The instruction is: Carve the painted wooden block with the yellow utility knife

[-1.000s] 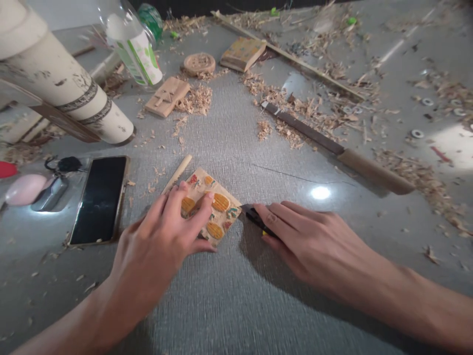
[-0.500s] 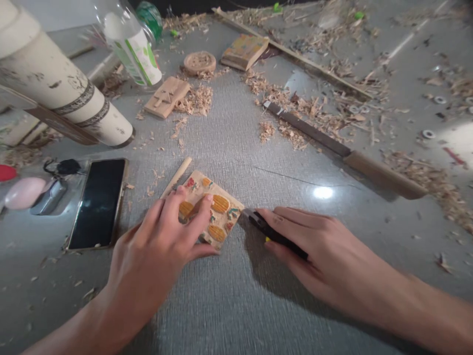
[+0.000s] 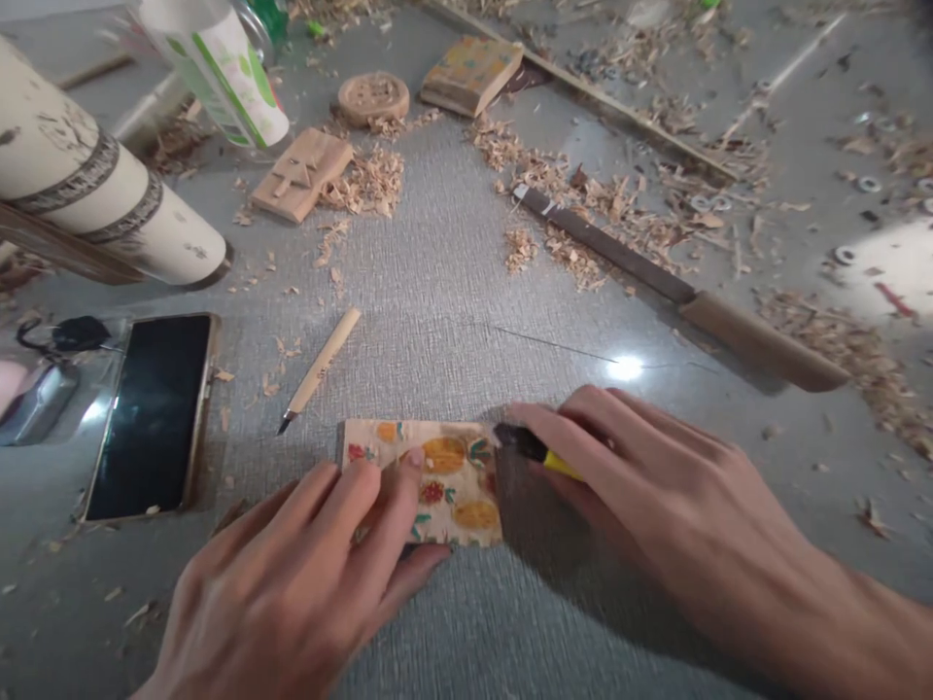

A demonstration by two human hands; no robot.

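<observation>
A flat wooden block (image 3: 440, 483) with carved and painted orange ovals, red spots and green leaves lies near the middle of the table. My left hand (image 3: 306, 569) grips its left part, fingertips on top and thumb along the near edge. In my right hand (image 3: 627, 476) is a black and yellow utility knife (image 3: 525, 444), its tip at the block's upper right corner. The blade itself is blurred. Up and to the left of the block rests a thin carving tool (image 3: 325, 365) with a wooden handle.
A phone (image 3: 153, 416) and a cream tumbler (image 3: 109, 175) stand at the left, with a plastic bottle (image 3: 223, 78) behind. Farther back are a carved wood piece (image 3: 302, 175), a round one (image 3: 373, 99) and a painted block (image 3: 472, 75). A long file (image 3: 619, 255) lies among shavings at the right.
The block has turned and moved nearer to me, so its far edge now runs almost level. My left hand moved down with it, uncovering the carving tool. The knife in my right hand points more to the left.
</observation>
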